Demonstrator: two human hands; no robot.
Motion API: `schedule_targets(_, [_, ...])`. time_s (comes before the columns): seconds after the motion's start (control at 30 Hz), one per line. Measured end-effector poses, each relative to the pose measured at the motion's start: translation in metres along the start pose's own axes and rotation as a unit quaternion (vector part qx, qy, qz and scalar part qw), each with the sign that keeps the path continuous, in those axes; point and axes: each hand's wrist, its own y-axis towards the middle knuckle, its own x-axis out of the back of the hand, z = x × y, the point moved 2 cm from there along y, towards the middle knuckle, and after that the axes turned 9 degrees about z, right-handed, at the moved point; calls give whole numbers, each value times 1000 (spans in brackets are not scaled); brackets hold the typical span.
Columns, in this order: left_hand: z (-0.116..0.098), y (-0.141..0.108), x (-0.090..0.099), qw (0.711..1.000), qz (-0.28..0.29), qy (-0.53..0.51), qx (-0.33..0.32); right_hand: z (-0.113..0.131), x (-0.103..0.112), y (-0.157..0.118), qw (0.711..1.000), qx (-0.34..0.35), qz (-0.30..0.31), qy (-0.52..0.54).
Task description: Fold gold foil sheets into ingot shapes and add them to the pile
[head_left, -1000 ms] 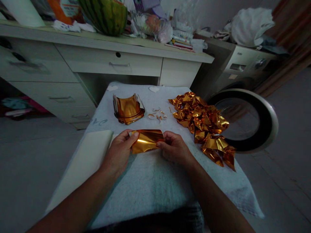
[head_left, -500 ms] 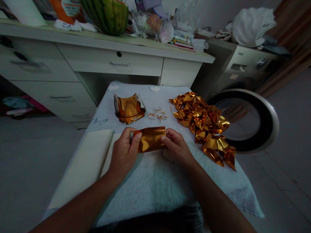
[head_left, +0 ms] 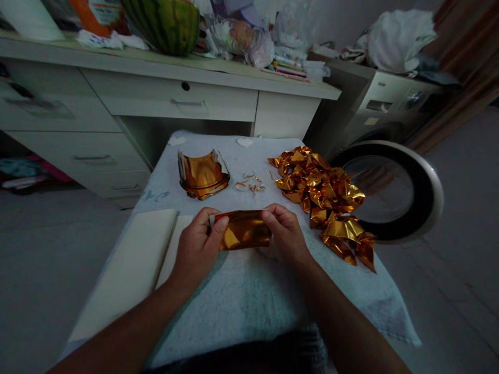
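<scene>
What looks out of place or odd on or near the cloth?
Small gold scraps lie scattered on the cloth beyond the held gold sheet, looking like stray offcuts. The washing machine door at right hangs open.

My left hand and right hand gripping a foil sheet, foil stack near the surface's far-left corner, foil heap along its right edge

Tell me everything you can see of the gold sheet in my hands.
The gold sheet looks like thin, shiny foil, wider than tall, with a reddish tint along its top edge and a pale patch at the left end. It is slightly bowed, held over the pale cloth: the left hand grips its left end, the right hand pinches near its upper right corner.
</scene>
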Motion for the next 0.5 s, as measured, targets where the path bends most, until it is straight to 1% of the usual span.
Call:
schedule_targets(0.37, [4,2,-2,1000,2,6,13,-5,6,1,997,-5,-10,-74])
schedule_targets(0.43, [3,2,-3,1000,3,8,22,-5,5,1,994,-14,-19,-109])
schedule_targets(0.5, [1,3,-2,999,4,35,32,-6,5,1,983,-16,-36,-182])
